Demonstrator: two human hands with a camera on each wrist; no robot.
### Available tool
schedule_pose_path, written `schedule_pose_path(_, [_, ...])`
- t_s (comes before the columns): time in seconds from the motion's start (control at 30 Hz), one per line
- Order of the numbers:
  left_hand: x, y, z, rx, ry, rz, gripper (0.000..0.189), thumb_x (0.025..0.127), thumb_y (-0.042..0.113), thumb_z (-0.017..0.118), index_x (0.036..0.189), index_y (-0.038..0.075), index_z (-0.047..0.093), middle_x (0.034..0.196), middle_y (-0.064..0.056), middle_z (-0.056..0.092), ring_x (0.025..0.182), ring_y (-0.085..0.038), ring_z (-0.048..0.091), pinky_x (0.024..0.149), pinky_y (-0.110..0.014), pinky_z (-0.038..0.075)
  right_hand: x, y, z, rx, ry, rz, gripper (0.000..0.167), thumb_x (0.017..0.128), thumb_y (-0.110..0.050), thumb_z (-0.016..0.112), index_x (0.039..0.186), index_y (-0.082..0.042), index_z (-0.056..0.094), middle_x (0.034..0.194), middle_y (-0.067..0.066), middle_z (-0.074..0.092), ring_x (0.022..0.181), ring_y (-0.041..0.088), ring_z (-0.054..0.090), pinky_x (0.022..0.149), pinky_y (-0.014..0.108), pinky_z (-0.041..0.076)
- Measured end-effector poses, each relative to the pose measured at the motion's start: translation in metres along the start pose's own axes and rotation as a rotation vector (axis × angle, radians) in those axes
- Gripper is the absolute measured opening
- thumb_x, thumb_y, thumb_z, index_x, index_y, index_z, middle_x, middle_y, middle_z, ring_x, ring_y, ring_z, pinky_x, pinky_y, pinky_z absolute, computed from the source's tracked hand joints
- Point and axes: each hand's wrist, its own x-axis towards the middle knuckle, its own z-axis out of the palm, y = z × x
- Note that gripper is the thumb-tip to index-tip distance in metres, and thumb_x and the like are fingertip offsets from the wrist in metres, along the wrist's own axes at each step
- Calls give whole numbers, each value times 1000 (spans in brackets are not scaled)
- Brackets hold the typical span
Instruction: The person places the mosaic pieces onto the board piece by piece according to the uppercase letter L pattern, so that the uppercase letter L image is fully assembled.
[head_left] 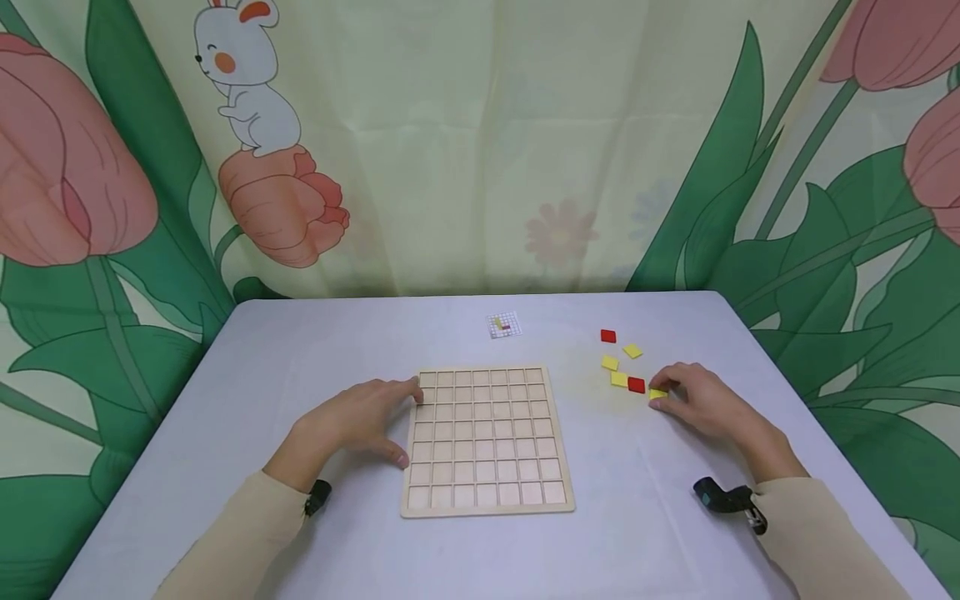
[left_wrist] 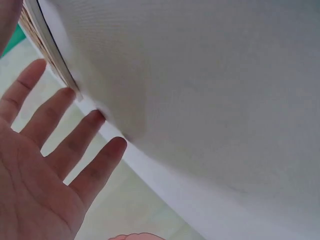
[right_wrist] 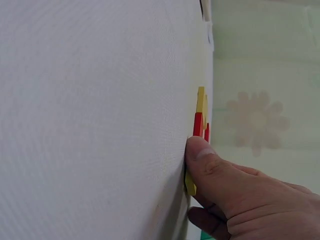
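Note:
My left hand (head_left: pixel 345 423) is at the left edge of a wooden grid board (head_left: pixel 487 512), thumb low on the edge and a fingertip near its upper left corner. In the left wrist view the fingers (left_wrist: pixel 75 145) are spread and nearly straight beside the board's side (left_wrist: pixel 52 47). Over on the right, my right hand (head_left: pixel 705 404) pinches a yellow square tile (head_left: pixel 657 394) between thumb and fingers at the tabletop. A red tile (head_left: pixel 636 385) lies just left of it, with a yellow tile (head_left: pixel 618 380) adjoining. The thumb partly covers the pinched tile (right_wrist: pixel 190 184) in the right wrist view.
Beyond the hand lie two more yellow tiles, one nearer (head_left: pixel 611 363) and one farther right (head_left: pixel 633 351), and another red tile (head_left: pixel 608 336). A small printed grid card (head_left: pixel 504 325) rests behind the board. A patterned curtain (head_left: pixel 450 167) hangs past the white table's (head_left: pixel 337 333) back edge.

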Motion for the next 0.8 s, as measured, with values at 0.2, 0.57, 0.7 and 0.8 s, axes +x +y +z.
schedule_pose_path(0.2, [3, -1, 4, -15, -7, -2, 83, 60, 53, 96, 126, 28, 53, 150, 0, 55, 117, -20, 61, 101, -45, 49, -3, 0, 2, 1, 30, 12, 33, 93, -21, 77, 121, -7, 69, 114, 14, 67, 109, 34, 58, 101, 61, 49])
schedule_pose_path(0.57, [0, -7, 4, -19, -2, -4, 79, 61, 56, 95, 121, 30, 52, 164, -4, 39, 129, -22, 57, 104, -49, 47, -1, -5, 0, 66, 65, 5, 37, 97, -17, 72, 133, -10, 62, 124, 16, 62, 115, 37, 57, 101, 64, 48])
schedule_pose_path(0.7, [0, -5, 2, -21, -3, -7, 78, 61, 55, 95, 122, 29, 52, 163, -4, 40, 133, -24, 56, 106, -50, 46, 2, -7, -1, 99, 90, -23, 38, 98, -17, 71, 134, -10, 61, 127, 16, 62, 118, 39, 57, 100, 66, 48])
schedule_pose_path(0.8, [0, -3, 2, -38, -8, -7, 80, 61, 54, 95, 123, 28, 52, 161, -3, 44, 129, -24, 57, 108, -52, 44, 2, -10, -2, 112, 136, -59, 39, 97, -16, 73, 133, -10, 62, 123, 15, 64, 115, 38, 58, 97, 64, 50])
